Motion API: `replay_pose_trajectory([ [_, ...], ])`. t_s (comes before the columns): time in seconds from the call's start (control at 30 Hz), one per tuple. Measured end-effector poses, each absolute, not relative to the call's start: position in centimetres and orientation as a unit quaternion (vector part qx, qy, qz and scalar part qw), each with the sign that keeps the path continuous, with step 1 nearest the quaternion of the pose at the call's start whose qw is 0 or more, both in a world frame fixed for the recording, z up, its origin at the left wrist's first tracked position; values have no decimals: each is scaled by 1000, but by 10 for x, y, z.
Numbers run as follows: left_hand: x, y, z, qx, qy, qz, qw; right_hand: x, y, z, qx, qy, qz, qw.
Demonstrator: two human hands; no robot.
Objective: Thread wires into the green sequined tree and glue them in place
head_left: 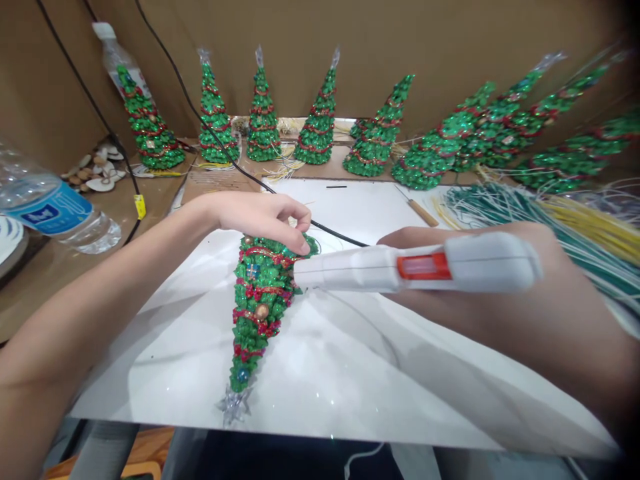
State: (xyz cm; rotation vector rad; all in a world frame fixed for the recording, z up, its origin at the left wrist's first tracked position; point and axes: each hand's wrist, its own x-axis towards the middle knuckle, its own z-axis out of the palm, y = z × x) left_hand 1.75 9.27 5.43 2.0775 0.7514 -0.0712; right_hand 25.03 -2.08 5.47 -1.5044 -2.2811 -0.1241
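A small glittery green Christmas tree lies on the white board, its clear star toward me and its wide base away. Red garlands and small ornaments wind round it. My left hand is closed at the base, thumb pressed on its edge; the other fingers are partly hidden. In my right hand is a white hot glue gun with an orange-red slot on top. Its front end points left and overlaps the tree's right side near the base; whether it touches, I cannot tell.
Several more green trees stand along the back. Bundled green wires lie right, near a wooden-handled awl. A water bottle lies left. A black cord crosses behind my hands. The white board's front edge is close.
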Motion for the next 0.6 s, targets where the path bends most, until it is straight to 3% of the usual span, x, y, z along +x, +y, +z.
replay_pose_trajectory([
  [0.6, 18, 92, 55, 844, 321, -38, 429, 254, -19, 57, -488, -848, -90, 186],
])
